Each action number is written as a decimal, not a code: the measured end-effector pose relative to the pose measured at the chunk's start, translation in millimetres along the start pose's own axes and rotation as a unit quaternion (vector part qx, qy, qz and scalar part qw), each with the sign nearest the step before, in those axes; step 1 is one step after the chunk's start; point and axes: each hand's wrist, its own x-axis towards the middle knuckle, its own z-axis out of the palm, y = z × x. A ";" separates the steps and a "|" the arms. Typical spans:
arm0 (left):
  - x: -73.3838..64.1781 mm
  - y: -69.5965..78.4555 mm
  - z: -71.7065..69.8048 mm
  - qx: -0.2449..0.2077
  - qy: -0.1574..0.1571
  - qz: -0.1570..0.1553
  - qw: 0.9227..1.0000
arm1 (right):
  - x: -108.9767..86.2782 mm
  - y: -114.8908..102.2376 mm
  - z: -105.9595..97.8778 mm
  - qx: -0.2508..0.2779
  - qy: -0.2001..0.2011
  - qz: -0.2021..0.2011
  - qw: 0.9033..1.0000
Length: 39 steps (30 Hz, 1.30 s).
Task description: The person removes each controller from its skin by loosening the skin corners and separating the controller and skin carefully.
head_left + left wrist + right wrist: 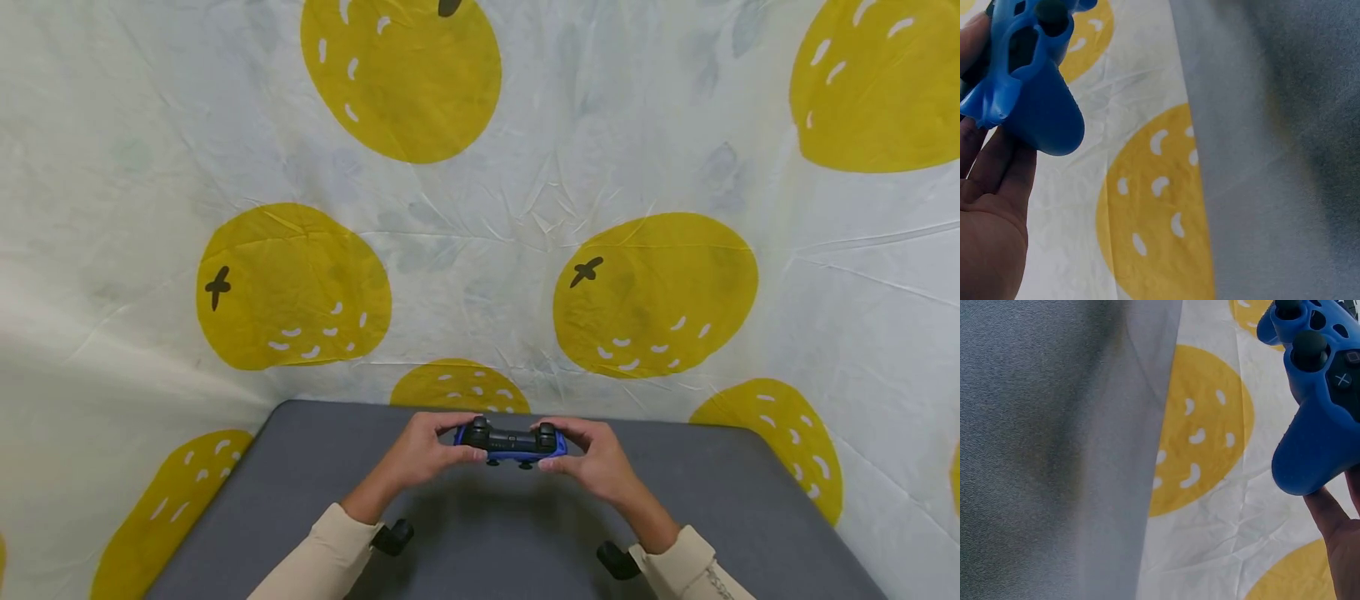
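A black game controller [513,439] with a blue rubbery cover [517,456] is held up between both hands, over the grey table. Its black shoulder side faces up in the head view, and two thumbsticks point toward the person. My left hand [429,450] grips the left end, thumb on the near side and fingers behind. In the left wrist view the blue cover [1044,115] has cut-out holes, and its edge stands out near the thumb. My right hand [595,457] grips the other end the same way. A thumbstick [1309,350] and the cross-marked button show in the right wrist view.
The grey table [315,483] lies below the hands. Behind and beside it hangs a white sheet [480,292] printed with large yellow fruit, close to the table's far edge. Black wrist cameras [393,537] sit at both beige cuffs.
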 end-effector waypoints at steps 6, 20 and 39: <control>2.7 -0.8 2.6 -0.015 0.003 -0.002 1.000 | -0.8 -4.0 -2.1 0.024 -0.010 0.007 1.000; 2.8 -5.0 2.1 -0.041 -0.008 -0.012 0.999 | 2.0 -3.7 -2.9 0.075 -0.040 0.064 0.994; 4.0 -8.0 -1.1 -0.074 -0.034 -0.020 0.997 | 4.8 -9.9 -3.0 0.098 -0.057 0.092 0.989</control>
